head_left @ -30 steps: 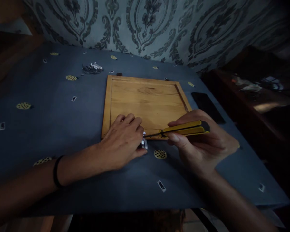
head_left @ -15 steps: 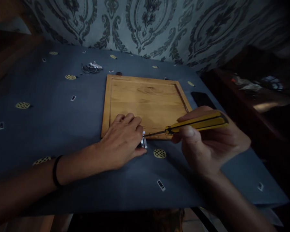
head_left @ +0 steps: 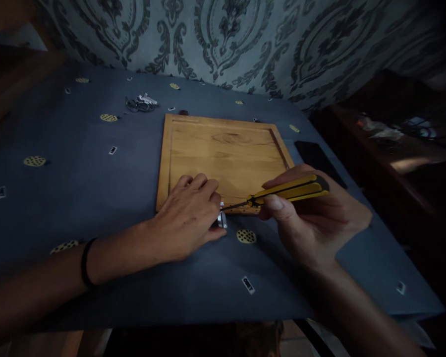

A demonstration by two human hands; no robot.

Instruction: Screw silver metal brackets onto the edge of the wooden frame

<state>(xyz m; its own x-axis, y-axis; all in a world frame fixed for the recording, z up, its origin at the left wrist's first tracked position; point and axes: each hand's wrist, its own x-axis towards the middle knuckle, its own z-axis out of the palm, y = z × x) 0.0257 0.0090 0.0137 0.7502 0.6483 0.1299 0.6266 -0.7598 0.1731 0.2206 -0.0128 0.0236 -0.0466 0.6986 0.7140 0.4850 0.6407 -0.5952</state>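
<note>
A framed wooden panel [head_left: 223, 153], like a cabinet door, lies flat on the blue-covered table. At its near edge my left hand [head_left: 189, 215] is closed around a small silvery metal hinge [head_left: 222, 221], pinning it against the wood; the fingers cover much of it. My right hand [head_left: 308, 223] grips a screwdriver [head_left: 290, 192] by its yellow and black handle. The thin shaft points left and slightly down, and its tip meets the hinge beside my left fingers. Whether the tip sits in a screw is too small to tell.
Behind the panel, to the left, is a small heap of metal parts [head_left: 143, 103]. A flat black object [head_left: 319, 161] lies right of the panel. Patterned fabric [head_left: 230, 44] rises along the table's back edge. Dark furniture with clutter [head_left: 386, 131] stands at the right.
My right hand and the screwdriver have shifted a little to the left, uncovering more of the flat black object. My left hand and the panel stay in place.
</note>
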